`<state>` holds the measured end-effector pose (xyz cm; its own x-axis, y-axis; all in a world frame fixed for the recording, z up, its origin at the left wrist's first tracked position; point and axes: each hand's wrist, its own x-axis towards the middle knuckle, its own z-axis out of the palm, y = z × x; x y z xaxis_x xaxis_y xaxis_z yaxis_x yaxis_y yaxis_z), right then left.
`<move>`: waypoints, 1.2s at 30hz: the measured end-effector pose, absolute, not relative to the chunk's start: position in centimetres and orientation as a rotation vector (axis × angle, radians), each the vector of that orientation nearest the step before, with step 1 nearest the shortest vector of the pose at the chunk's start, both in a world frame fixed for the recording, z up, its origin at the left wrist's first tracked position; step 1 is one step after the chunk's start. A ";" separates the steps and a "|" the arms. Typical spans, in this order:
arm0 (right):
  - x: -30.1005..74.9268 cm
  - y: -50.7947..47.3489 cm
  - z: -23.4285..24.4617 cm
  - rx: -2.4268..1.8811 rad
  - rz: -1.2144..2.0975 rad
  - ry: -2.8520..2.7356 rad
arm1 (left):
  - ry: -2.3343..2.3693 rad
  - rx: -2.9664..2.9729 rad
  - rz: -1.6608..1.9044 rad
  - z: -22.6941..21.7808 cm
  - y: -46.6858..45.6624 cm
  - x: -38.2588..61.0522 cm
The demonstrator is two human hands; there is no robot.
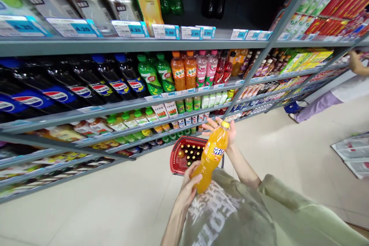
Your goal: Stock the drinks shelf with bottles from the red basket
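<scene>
A large bottle of orange soda with a yellow cap is held tilted in front of my body, its cap end toward the shelves. My left hand wraps round its lower end, with the thumb across the front. Behind the upper part of the bottle is my right hand, open, its fingers spread. Part of that palm is hidden by the bottle, and whether it touches the bottle I cannot tell. Just beyond, on the floor, stands a red shopping basket holding several dark bottles with gold caps.
Long grey shelves run along the aisle, filled with drinks such as cola bottles and orange drink bottles. Price tags line the edges. At far right a person stands by the shelves. Pale floor tiles lie below.
</scene>
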<state>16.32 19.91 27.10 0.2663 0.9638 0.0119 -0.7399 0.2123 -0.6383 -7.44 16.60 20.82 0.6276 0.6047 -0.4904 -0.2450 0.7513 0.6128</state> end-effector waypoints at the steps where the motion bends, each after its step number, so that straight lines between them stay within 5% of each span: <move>1: 16.3 20.0 27.0 -0.581 1.245 -0.451 | 0.764 0.502 0.509 20.7 16.6 -7.5; 13: 16.4 20.3 26.5 -0.604 1.290 -0.394 | 0.476 0.418 0.224 20.1 17.1 -7.4; 21: 15.8 20.3 27.0 -0.514 1.351 -0.373 | 0.150 0.050 0.045 15.6 17.7 -7.7; 36: 14.9 20.5 26.5 -0.490 1.406 -0.373 | 0.200 -0.007 0.127 15.6 16.9 -8.6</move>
